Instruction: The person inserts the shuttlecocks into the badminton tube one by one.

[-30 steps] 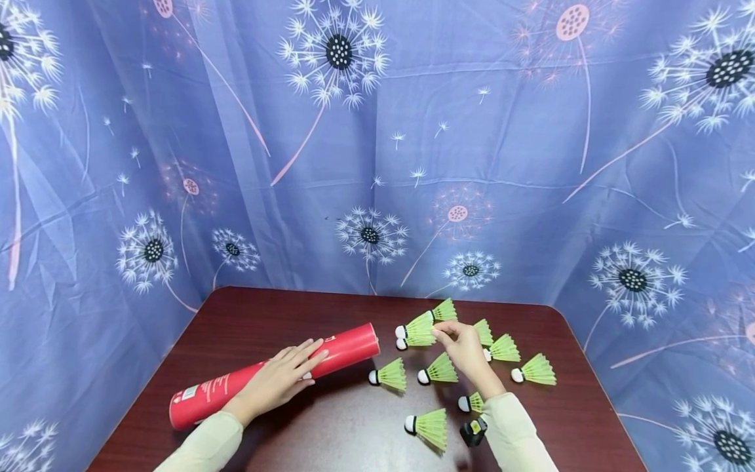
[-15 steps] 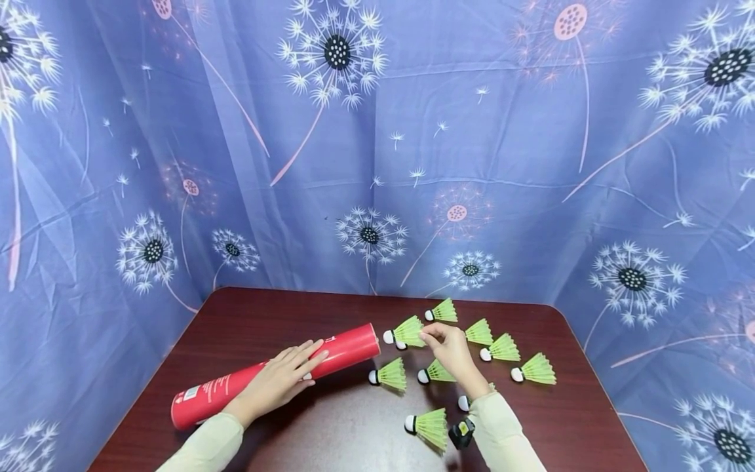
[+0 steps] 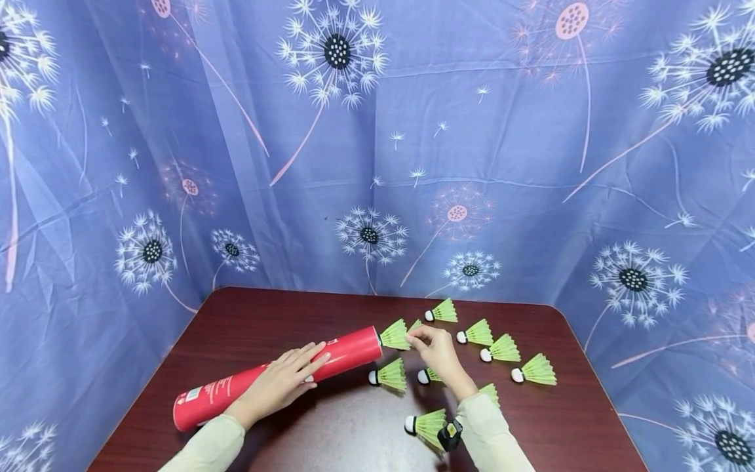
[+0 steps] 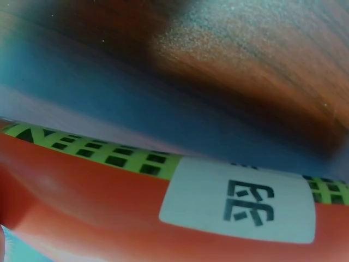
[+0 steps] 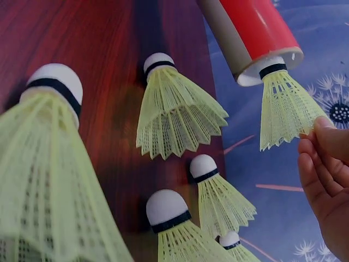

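The dark worktop (image 3: 248,314) carries a red tube (image 3: 277,375) lying lengthwise, its open mouth aimed toward the right. The left hand (image 3: 282,380) lies flat across its middle, fingers straight. The right hand (image 3: 433,351), nearer that mouth, pinches the skirt of a green shuttlecock (image 5: 284,106), cork first and roughly in line with the tube, cork just inside the rim.

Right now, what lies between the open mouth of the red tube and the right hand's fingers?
One green shuttlecock: its white cork sits in the mouth of the red tube, and the right hand pinches its skirt edge. The right wrist view shows it best.
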Motion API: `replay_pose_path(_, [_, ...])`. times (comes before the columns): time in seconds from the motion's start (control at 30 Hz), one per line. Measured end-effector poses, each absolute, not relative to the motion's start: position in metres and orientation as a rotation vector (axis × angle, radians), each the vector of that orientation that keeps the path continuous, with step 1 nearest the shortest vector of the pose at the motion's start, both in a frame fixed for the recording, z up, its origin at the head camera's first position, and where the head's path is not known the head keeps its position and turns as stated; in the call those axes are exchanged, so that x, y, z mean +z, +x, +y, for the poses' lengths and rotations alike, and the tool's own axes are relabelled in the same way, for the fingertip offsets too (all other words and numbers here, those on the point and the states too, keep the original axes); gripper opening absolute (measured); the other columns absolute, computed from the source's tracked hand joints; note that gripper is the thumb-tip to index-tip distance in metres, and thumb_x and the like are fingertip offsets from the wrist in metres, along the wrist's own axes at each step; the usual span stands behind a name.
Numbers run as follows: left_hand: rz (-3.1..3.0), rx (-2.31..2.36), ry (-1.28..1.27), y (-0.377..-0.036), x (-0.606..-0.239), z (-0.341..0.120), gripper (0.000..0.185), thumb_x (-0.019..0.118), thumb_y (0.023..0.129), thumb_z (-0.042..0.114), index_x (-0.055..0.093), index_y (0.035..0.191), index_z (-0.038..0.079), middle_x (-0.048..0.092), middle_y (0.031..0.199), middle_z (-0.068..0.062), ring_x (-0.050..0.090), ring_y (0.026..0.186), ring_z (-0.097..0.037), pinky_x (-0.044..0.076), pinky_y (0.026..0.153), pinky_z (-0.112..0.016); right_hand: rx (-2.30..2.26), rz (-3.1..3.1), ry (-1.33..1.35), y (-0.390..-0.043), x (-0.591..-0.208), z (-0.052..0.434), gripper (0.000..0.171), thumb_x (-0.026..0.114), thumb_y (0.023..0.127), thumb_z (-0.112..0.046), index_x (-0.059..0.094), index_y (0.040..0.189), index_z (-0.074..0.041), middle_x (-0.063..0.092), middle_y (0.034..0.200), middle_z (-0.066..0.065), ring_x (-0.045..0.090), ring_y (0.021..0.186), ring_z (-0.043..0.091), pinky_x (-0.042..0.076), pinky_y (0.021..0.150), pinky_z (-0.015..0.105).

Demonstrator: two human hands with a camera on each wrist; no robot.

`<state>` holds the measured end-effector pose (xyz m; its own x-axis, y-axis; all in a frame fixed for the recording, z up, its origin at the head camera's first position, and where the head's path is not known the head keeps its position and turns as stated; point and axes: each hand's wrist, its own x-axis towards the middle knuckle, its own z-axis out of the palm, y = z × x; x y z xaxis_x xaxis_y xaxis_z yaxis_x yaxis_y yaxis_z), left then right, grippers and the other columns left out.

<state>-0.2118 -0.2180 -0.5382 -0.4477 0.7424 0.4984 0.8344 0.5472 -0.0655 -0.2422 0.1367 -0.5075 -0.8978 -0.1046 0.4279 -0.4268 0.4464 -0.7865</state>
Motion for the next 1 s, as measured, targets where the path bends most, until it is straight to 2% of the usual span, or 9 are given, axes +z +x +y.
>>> replay_pose_path(0.2, [-2.329,-0.258,-1.281,-0.211,-0.54,-0.217,0.058,0.066,0.092,0.028,0.046,0.144,0.011,0.041,0.148,-0.013,0.05,0.126,-0.034,0.043,0.098,-0.046,1.433,-2.404,0.486,-0.242,-0.512,0.128,0.008,0.073,0.083,-0.008,0.072,0.082,0.001,0.071,0.074,0.005,0.064,0.062,0.024,0.048,0.055,0.021])
replay_pose_path(0.37, [-2.324,-0.264,-1.287,-0.211,-0.541,-0.216,0.057,0.063,0.094,0.03,0.045,0.144,0.011,0.042,0.147,-0.015,0.05,0.125,-0.035,0.043,0.098,-0.046,1.421,-2.363,0.557,-0.242,-0.515,0.124,0.009,0.073,0.083,-0.009,0.072,0.082,0.0,0.069,0.071,0.003,0.058,0.059,0.008,0.046,0.052,0.021])
replay_pose_path(0.53, [-2.306,-0.272,-1.295,-0.213,-0.541,-0.215,0.052,0.052,0.099,0.034,0.046,0.144,0.01,0.043,0.147,-0.016,0.051,0.124,-0.036,0.044,0.097,-0.048,1.39,-2.246,0.693,-0.243,-0.517,0.119,0.009,0.072,0.084,-0.01,0.072,0.081,-0.001,0.069,0.069,0.0,0.053,0.059,-0.002,0.044,0.05,0.02])
replay_pose_path(0.77, [-2.34,-0.239,-1.279,-0.211,-0.538,-0.213,0.052,0.05,0.099,0.036,0.044,0.145,0.012,0.042,0.148,-0.013,0.047,0.13,-0.031,0.04,0.101,-0.043,1.45,-2.387,0.582,-0.244,-0.519,0.111,0.007,0.072,0.084,-0.009,0.072,0.081,-0.002,0.069,0.069,0.004,0.054,0.058,0.001,0.046,0.052,0.021])
replay_pose_path(1.0, [-2.345,-0.28,-1.284,-0.211,-0.537,-0.213,0.051,0.036,0.102,0.04,0.045,0.145,0.012,0.042,0.148,-0.014,0.048,0.127,-0.035,0.04,0.1,-0.047,1.472,-2.471,0.552,-0.242,-0.518,0.104,0.007,0.072,0.084,-0.008,0.072,0.081,-0.001,0.069,0.07,0.003,0.051,0.057,0.002,0.044,0.053,0.019])
